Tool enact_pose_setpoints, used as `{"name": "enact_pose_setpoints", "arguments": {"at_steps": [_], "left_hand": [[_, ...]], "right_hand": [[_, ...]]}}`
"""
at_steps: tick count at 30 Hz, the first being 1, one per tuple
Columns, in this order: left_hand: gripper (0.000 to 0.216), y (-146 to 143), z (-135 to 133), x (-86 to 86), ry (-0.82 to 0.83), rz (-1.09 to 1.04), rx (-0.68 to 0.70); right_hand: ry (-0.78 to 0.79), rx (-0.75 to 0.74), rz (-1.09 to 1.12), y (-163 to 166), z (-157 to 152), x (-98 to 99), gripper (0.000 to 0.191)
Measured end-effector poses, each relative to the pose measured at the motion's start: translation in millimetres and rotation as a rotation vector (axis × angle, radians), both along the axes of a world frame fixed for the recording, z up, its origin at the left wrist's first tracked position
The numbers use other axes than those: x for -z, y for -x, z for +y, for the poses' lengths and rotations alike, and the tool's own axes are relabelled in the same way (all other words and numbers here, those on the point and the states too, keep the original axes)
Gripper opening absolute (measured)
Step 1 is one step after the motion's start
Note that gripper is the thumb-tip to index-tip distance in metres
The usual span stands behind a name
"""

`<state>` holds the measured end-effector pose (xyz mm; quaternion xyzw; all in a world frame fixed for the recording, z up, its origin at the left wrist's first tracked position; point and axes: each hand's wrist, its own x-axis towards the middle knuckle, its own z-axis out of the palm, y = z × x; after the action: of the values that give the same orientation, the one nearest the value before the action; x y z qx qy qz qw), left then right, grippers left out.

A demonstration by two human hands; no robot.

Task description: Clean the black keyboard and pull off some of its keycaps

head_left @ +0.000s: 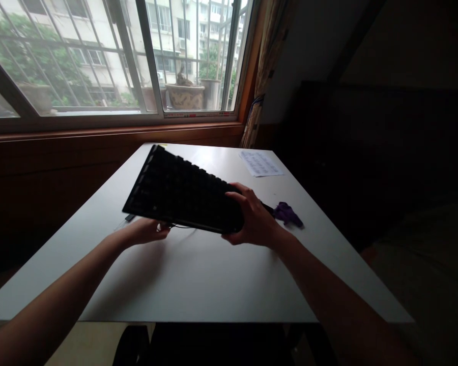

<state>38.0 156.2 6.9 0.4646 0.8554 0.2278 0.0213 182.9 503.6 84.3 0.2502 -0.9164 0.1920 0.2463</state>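
A black keyboard (187,193) is held up over the white table, tilted with its keys toward me. My right hand (252,213) is closed around its right end, thumb at the lower edge and fingers over the top. Under the keyboard's lower left edge is my left hand (148,231), its fingers pinched together. A thin black cable (181,226) runs from those fingertips, and a small whitish bit shows between the fingers, too small to name. The keyboard partly hides the left hand.
The white table (213,284) bears printed sheets (261,163) at its far right. A crumpled purple cloth (288,214) lies right of my right hand. A small dark object (130,217) lies behind my left wrist. Beyond the table is a barred window (191,61).
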Motion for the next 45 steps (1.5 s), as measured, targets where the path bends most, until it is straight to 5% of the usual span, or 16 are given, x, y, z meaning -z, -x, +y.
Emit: {"name": "enact_pose_setpoints", "arguments": {"at_steps": [3,5,10,14,19,26,29,31,36,45], "left_hand": [[0.058,-32.1,-3.3,-3.1,0.071,-0.238,0.145],[0.072,-57.5,0.7,-5.7,0.151,-0.264,0.097],[0.072,-106.0,21.8,-13.6,0.306,0.127,0.122],[0.069,-113.9,20.2,-38.4,0.292,0.185,0.147],[0.077,-113.1,8.7,-57.7,0.162,0.014,0.188],[0.048,-102.7,19.4,-27.3,-0.081,-0.284,0.183],[0.029,-76.9,19.7,-24.0,-0.382,-0.409,-0.095],[0.038,-60.6,22.8,-23.9,-0.693,-0.665,-0.241],[0.053,-49.6,54.5,-19.3,-1.046,-1.222,-0.036],[0.030,-39.4,94.8,-8.8,-1.394,-1.177,-0.410]], "right_hand": [[0.054,0.061,0.036,8.7,1.8,-4.6,0.104],[0.080,0.124,0.056,14.2,2.2,-5.3,0.102],[0.068,0.260,0.015,27.5,1.3,0.5,0.097],[-0.035,0.297,-0.034,36.7,-0.6,13.9,0.095],[-0.134,0.295,-0.064,44.2,-4.6,31.5,0.095],[-0.155,0.301,-0.075,49.4,-10.4,29.0,0.094],[-0.155,0.286,-0.065,49.0,-14.2,25.9,0.096],[-0.159,0.272,-0.053,48.7,-17.7,25.4,0.097],[-0.181,0.239,-0.043,51.8,-31.6,27.4,0.097],[-0.161,0.251,-0.094,56.9,-50.4,35.1,0.096]]}}
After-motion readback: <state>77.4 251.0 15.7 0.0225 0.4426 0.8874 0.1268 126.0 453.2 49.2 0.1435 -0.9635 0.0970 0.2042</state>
